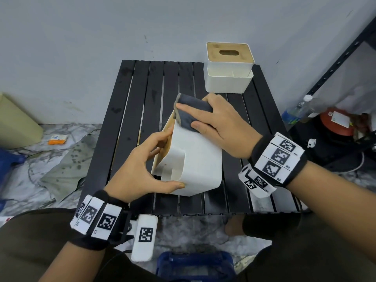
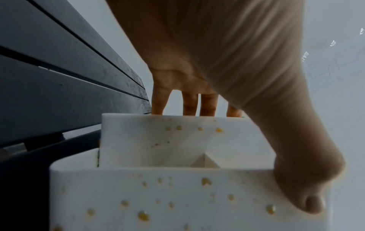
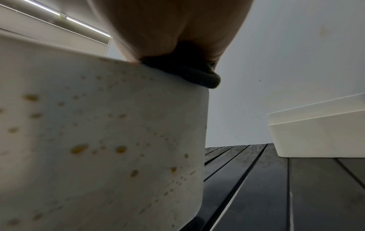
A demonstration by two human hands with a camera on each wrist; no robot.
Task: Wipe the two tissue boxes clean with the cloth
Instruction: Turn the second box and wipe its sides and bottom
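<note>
**Wiping under way on the tipped box, second box waiting at the far right**

Starting on the left, the left hand [image 1: 142, 169] has the near tissue box [image 1: 195, 159] tipped up on the black slatted table [image 1: 126, 110], near the middle. Its thumb [image 1: 173, 185] lies along the near edge of the white shell, and the fingers [image 1: 162, 139] curl over the far side by the wooden lid, so the hand is clamped across the box's stepped end. The left wrist view confirms it: four fingers hook behind the upper wall while the thumb presses the front face, which is dotted with yellowish droplets [image 2: 143, 216].

This box looks like rigid, hollow plastic, probably light and stiff, smooth enough to slip when wet. Taking it across the edges and corners, as here, seems the sound choice, since the flat faces offer little purchase.

Moving right, the right hand [image 1: 221, 127] presses the dark grey cloth [image 1: 193, 112] onto the box's raised far corner. Fingers are spread flat over the cloth, thumb pinning its near edge, and the cloth sits between palm and box. It looks soft and folded, draping over the corner. In the right wrist view, spots remain on the side face below it.

Far right, the second tissue box [image 1: 230, 68] stands upright, well apart from both hands.
</note>
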